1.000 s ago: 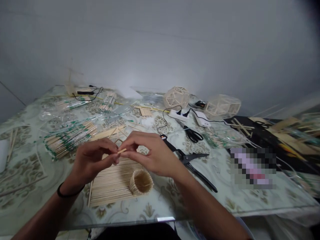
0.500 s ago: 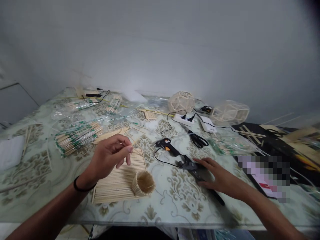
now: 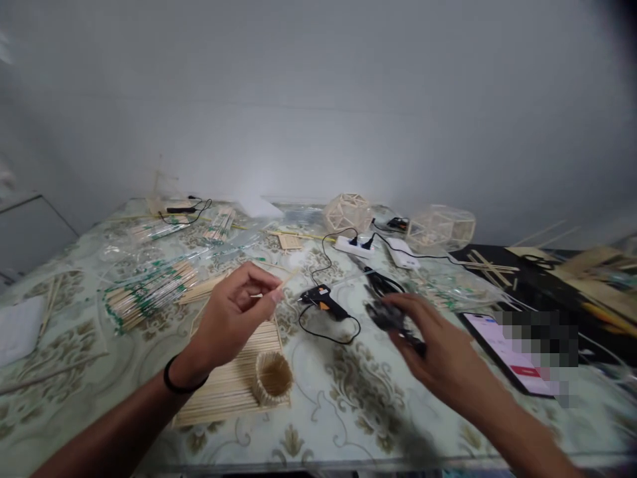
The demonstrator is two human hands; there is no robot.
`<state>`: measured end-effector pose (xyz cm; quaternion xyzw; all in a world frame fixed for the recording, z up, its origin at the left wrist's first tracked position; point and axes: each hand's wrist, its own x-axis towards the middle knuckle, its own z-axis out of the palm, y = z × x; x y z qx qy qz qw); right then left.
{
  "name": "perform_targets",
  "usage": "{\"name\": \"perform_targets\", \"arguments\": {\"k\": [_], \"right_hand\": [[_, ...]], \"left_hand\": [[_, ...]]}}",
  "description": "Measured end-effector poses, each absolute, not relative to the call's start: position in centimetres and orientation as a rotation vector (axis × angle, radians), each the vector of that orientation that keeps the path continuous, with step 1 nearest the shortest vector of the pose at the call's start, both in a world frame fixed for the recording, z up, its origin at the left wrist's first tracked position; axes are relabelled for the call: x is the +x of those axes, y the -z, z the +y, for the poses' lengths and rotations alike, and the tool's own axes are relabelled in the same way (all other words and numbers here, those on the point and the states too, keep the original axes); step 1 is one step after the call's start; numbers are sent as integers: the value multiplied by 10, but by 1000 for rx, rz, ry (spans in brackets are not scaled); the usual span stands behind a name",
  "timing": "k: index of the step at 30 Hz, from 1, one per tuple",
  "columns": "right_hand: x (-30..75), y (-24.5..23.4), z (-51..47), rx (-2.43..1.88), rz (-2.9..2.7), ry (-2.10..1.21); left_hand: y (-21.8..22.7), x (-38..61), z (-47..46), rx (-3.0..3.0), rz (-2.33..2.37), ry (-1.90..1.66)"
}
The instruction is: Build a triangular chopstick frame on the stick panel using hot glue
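Between the thumb and fingers of my left hand (image 3: 233, 315) is a short thin wooden stick (image 3: 289, 277). Below that hand lies a flat panel of sticks (image 3: 219, 388), and a small round stick cup (image 3: 273, 378) stands on its right part. My right hand (image 3: 442, 355) is closed round a dark pliers-like cutter (image 3: 385, 317), held above the cloth and smeared by motion. A black and orange hot glue gun (image 3: 326, 303) rests on the table between my hands. Black-handled scissors (image 3: 384, 284) lie just behind the cutter, partly hidden.
Bundled sticks in plastic (image 3: 149, 292) lie at the left. A white power strip (image 3: 354, 247) with plugged cords sits behind the glue gun. Two geometric stick frames (image 3: 348, 212) stand near the wall. A phone (image 3: 507, 358) lies at the right, near crossed sticks (image 3: 490, 269).
My right hand has closed on the cutter and lifted it off the table. My left hand, still pinching the stick, has shifted slightly right. The view has moved a little.
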<state>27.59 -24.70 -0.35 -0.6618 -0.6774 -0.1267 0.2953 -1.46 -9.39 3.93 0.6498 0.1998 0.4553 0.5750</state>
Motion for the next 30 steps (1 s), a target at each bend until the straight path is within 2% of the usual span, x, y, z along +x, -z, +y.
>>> {"name": "perform_targets", "arguments": {"k": [5,11,30], "right_hand": [[218,-8,-196,-1438,-1889,283],[196,-11,-171,-1222,-1928,175],[189,-14,-163,-1250,-1983,365]], "left_hand": [[-37,-6,-101,1520,326,-1050],[-30,-15,-99,1509,169,-995],[-29,-24,-101,1413,260,-891]]}}
